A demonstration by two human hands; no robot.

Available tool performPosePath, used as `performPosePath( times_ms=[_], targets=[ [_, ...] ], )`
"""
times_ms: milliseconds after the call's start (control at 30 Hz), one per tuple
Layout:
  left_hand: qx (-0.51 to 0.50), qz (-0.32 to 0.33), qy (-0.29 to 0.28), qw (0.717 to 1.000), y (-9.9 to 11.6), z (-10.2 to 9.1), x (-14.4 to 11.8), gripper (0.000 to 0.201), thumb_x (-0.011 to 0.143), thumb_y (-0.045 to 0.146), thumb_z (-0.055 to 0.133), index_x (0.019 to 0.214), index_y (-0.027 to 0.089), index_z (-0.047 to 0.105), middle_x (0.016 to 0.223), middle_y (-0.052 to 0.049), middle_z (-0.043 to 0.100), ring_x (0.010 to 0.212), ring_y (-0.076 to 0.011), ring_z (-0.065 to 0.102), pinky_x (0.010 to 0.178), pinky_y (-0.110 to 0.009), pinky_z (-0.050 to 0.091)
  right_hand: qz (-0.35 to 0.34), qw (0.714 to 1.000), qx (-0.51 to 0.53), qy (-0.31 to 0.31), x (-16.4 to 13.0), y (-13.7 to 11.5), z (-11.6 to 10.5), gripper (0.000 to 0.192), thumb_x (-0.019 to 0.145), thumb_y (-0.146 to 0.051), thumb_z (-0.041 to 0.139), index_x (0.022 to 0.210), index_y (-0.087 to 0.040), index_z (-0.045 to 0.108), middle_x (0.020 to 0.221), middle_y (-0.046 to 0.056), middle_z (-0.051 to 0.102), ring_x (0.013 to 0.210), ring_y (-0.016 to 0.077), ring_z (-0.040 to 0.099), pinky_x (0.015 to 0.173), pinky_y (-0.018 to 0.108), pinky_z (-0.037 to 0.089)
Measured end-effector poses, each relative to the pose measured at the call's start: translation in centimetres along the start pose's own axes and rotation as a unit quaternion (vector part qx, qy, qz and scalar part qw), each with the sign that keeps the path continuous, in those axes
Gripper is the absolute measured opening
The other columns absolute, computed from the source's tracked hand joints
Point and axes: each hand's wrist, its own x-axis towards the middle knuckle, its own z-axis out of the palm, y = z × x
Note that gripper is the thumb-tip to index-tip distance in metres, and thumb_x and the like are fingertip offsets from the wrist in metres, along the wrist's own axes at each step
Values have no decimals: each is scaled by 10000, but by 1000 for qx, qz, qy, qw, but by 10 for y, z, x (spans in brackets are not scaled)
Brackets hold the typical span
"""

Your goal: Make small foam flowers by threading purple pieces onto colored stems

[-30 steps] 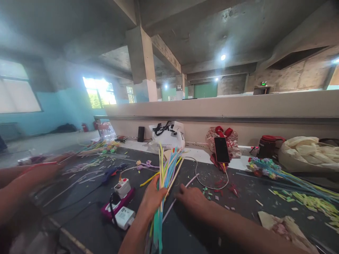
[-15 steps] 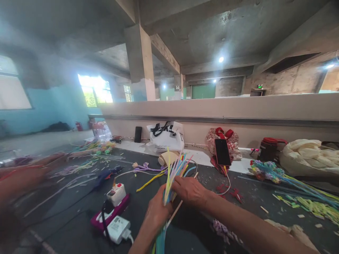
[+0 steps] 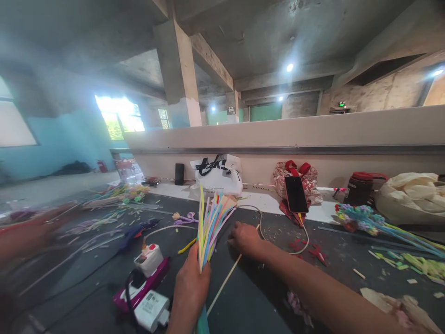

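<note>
1. Nearest the camera, the left hand (image 3: 189, 290) is closed around a bundle of coloured sticks (image 3: 210, 227), gripping it low while the tops fan out upward. With the hold so low and the fan so wide, a loose stick could likely slip out and drop among the scraps on the black tabletop (image 3: 250, 297).

2. Just right of the bundle, the right hand (image 3: 245, 237) rests on the tabletop, fingers curled down; whether it pinches anything I cannot tell. A thin pale stick (image 3: 225, 283) lies slanted below it and could roll off if nudged.

3. Near left, a power strip (image 3: 141, 285) with a white charger (image 3: 151, 311) plugged in sits close to the left wrist. Its cable could snag a sleeve or the bundle's lower ends.

4. Further left, a blurred arm of another person (image 3: 24, 236) is over the tabletop, near enough to bump stray sticks.

5. Right of centre, a white cable (image 3: 259, 222) loops past the right hand up to a phone (image 3: 296, 194) propped against a red bag (image 3: 295, 178); a tug could topple the phone.

6. Far right lie a bunch of finished flowers (image 3: 361, 220) and green cuttings (image 3: 417, 266), clutter that narrows the working room.

7. Farthest back, a white shopping bag (image 3: 217, 174) stands against the wall.
</note>
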Motion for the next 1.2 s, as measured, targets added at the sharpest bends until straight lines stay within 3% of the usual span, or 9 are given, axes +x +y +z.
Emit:
performPosePath(
  times_ms=[167,467,567,700,900,1000,1200],
  targets=[
    [-5,5,-3,1000,-3,0,0,440,733,173,392,1171,179,355,1089,-79,565,975,-221,527,761,-281,395,-31,999,-11,-6,4,-2,6,191,807,-231,424,916,-167,568,912,58,577,835,171,552,672,283,445],
    [-23,26,12,999,-3,4,-2,455,716,171,399,1166,222,356,1080,-44,568,967,-211,529,757,-270,394,90,994,-50,-30,23,65,2,260,817,-263,453,1049,-149,480,1040,63,517,859,170,534,713,362,452],
    [-19,24,11,999,-2,3,-2,464,715,163,398,1174,210,350,1082,-53,566,964,-216,531,753,-275,397,74,996,-44,-32,27,62,4,254,819,-262,449,1046,-152,483,1046,63,515,864,169,531,719,363,450],
    [-6,31,5,999,-2,4,-3,443,720,173,397,1162,190,368,1061,-65,576,941,-222,543,752,-278,400,36,999,-28,-30,25,38,7,257,818,-275,447,1037,-146,487,1040,63,518,869,172,529,728,373,442],
    [-6,35,1,999,-4,7,-2,452,731,183,382,1182,179,350,1119,-69,541,997,-217,511,801,-274,379,-15,999,-2,-33,11,17,8,166,821,-234,440,901,-149,558,966,51,547,905,177,512,730,331,439],
    [-15,36,-9,999,-3,7,-2,458,723,176,388,1180,169,353,1117,-69,542,1005,-210,505,814,-265,372,-1,999,6,-43,6,26,6,209,823,-247,442,989,-142,513,990,52,539,849,163,535,706,347,451],
    [-32,50,-10,998,-1,7,-3,465,708,152,398,1170,184,361,1105,-55,550,995,-195,510,819,-256,365,75,996,7,-43,15,68,-6,262,817,-264,452,1051,-149,479,1043,63,515,865,172,531,717,366,450]
  ],
)
